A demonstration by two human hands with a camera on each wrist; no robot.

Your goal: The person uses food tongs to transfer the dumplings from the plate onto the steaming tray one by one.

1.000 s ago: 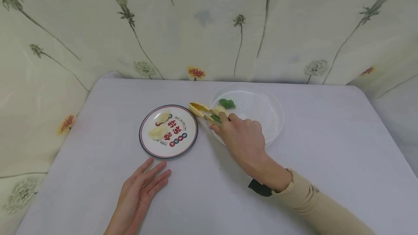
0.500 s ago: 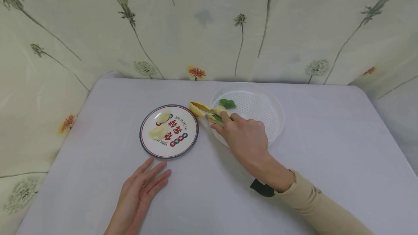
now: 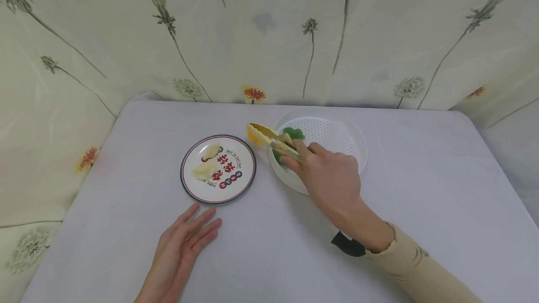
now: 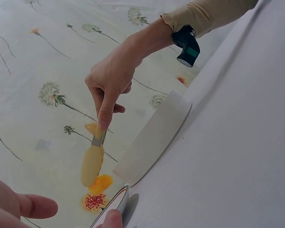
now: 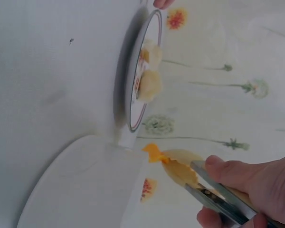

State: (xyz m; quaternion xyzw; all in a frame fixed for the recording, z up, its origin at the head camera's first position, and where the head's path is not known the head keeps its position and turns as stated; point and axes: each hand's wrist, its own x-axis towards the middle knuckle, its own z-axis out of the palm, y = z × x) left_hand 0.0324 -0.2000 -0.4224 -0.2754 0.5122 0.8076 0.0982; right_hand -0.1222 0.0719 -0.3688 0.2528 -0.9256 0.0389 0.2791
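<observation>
My right hand (image 3: 332, 183) grips a pair of tongs (image 3: 275, 141) with pale yellow heads and metal arms. A bright yellow-orange piece (image 4: 101, 184) sticks out at the tong tips, raised between the plate and the white tray. To the left lies a round plate (image 3: 236, 193) with a dark rim and red lettering. On it are two pale yellow, dumpling-like pieces (image 3: 205, 170). My left hand (image 3: 181, 242) lies with its fingers extended, fingertips right at the plate's near rim. In the left wrist view, the plate's surface is mostly hidden.
A round white tray (image 3: 360, 153) with a perforated bottom stands under my right hand, holding green pieces (image 3: 293, 133) at its left side. A white cloth (image 3: 421, 176) covers the table. Behind hangs a flower-patterned curtain (image 3: 278, 60).
My right hand has drawn the tongs up and slightly toward the right. The yellow-orange piece now shows below their tips, and more of the tray's left side is uncovered. My left hand stays put.
</observation>
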